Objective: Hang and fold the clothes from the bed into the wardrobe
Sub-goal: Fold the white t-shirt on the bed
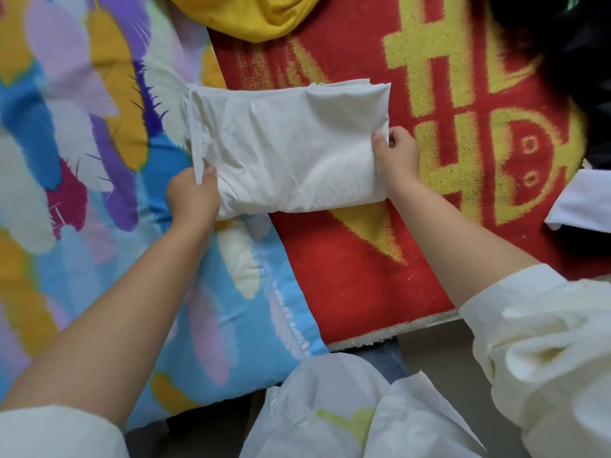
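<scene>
We had our left hand (193,193) curled around the near left corner of the folded white garment (284,147), fingers tucked under the cloth and a loose strip of its fabric caught against them. Our right hand (396,157) pinched the garment's right edge, thumb on top and fingers curled beneath. The garment lay folded into a rough rectangle on the bed, straddling the line where the feather-print quilt (82,143) met the red and yellow blanket (463,110). Beyond it, at the far edge, sat a bunched yellow garment (251,14). To the right we saw a dark garment (578,61) and, nearer us, a folded white cloth (582,203), both partly out of view.
</scene>
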{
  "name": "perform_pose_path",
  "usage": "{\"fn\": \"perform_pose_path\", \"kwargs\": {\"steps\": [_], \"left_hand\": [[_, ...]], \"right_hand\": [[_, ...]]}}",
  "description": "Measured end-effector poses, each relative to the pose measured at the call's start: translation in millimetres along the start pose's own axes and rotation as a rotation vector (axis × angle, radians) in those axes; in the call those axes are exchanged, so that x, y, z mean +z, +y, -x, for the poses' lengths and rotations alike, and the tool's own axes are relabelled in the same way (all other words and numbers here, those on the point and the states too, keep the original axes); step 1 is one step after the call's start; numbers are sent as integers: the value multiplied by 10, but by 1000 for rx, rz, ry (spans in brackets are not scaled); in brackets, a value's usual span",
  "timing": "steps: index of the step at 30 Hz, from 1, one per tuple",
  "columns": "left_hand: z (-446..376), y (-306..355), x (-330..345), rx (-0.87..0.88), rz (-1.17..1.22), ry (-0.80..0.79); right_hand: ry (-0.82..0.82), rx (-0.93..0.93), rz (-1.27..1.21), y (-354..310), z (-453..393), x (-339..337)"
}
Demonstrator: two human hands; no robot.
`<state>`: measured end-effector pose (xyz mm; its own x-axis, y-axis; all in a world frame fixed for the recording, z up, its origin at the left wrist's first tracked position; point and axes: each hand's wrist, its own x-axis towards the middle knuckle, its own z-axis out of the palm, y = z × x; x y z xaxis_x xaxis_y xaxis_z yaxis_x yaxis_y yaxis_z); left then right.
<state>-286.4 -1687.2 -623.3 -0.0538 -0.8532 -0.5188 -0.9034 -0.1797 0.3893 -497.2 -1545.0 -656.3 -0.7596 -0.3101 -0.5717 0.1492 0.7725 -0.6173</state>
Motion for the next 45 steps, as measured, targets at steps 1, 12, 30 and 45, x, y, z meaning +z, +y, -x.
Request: {"fn": "perform_pose_path", "kwargs": {"steps": [1,12,30,45], "left_hand": [[31,-11,-15,30,-33,26],[44,403,-14,-141,-102,-209],[920,-105,971,-93,123,-312],[1091,210,1132,431,9,101]], "right_hand": [[31,-7,8,-25,-18,5],[-183,104,-33,-83,-46,-75],[-293,403,-159,1044,294,-1281],[-303,393,-282,955,217,-1239]]}}
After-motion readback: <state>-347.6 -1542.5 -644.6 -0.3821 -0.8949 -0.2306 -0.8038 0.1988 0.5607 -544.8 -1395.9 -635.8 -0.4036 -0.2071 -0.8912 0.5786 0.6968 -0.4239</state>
